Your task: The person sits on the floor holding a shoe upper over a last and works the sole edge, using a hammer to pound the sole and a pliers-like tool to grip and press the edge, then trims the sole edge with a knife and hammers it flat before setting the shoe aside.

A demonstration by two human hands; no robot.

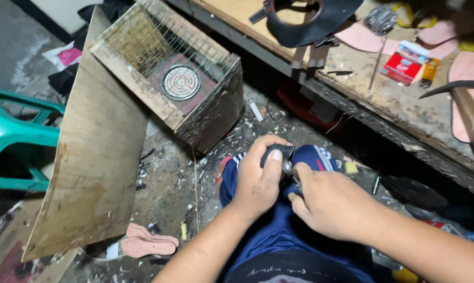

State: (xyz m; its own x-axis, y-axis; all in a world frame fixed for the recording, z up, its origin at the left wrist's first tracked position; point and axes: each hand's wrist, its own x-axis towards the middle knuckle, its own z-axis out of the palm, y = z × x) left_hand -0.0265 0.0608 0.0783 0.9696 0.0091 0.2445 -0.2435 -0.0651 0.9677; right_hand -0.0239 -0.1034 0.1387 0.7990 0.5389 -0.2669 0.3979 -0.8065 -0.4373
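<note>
My left hand (pixel 258 181) is closed around a small dark shoe part (pixel 279 152) held over my lap, thumb pressed on its top. My right hand (pixel 328 202) is closed right beside it, gripping a small metal tool (pixel 292 173) that touches the dark part; most of the tool is hidden by the fingers. Both hands rest above my knee in blue shorts (pixel 279 230).
A wooden box with wire grid and a coil heater (pixel 180 82) stands on the littered floor ahead. A plywood board (pixel 95 152) leans left, by a green plastic chair (pixel 17 139). A workbench (pixel 383 99) at right holds a hammer (pixel 470 112), pink insoles and a red packet. A pink insole (pixel 148 243) lies on the floor.
</note>
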